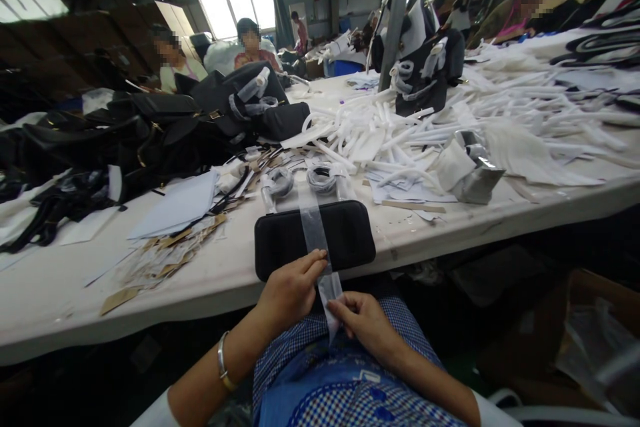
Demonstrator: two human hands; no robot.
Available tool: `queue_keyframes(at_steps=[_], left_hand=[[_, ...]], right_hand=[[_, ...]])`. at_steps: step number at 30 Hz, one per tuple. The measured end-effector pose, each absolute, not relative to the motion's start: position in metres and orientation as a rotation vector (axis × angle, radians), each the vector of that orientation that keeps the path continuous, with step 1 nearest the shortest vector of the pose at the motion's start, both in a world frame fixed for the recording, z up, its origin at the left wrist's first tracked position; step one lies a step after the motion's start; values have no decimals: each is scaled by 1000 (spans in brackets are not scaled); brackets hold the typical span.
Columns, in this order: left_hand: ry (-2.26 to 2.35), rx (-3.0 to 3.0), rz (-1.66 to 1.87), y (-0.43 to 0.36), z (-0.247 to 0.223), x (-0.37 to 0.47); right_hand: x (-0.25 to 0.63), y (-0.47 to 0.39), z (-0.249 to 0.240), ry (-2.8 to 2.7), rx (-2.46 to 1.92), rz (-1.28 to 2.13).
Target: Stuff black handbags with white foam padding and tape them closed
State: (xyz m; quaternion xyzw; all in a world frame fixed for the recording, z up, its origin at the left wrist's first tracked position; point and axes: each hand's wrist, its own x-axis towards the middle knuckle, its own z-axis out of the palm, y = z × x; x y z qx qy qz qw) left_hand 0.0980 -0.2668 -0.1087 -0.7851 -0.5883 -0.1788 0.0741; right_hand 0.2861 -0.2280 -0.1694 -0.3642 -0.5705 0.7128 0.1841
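A black rectangular case (pixel 347 233) lies at the table's front edge. Across its middle runs a translucent plastic strip (pixel 311 217), which hangs over the case's front side. My left hand (pixel 295 283) is closed around the strip near the case's front edge, with its fingertips on the strip. Lower down, my right hand (pixel 363 320) pinches the strip's loose end above my lap. Behind the case sit two coiled, wrapped cords (pixel 321 180), partly under clear plastic.
Black bags (pixel 165 127) pile up at the left. White paper sheets (pixel 175 203) and brown scraps lie left of the case. White tubes (pixel 390 133) cover the middle and right. A silver-grey wrapped object (pixel 475 177) stands right. Several people sit beyond the table.
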Motion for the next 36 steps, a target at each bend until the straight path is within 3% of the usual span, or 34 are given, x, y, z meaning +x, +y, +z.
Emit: queue_keyframes(at_steps=[5,21,36], left_hand=[[-1793,-2443,-433,-267,-97,91],[-1499,-2236,-686,-264,-132,95],[-1603,-2351,-528,-261,-118,91]], right_hand=[[284,-230,-179,-1589,-991,2020],[275,-239,-198,-1584,-960,2163],[299,-234,-158,-1715,-928,2115]])
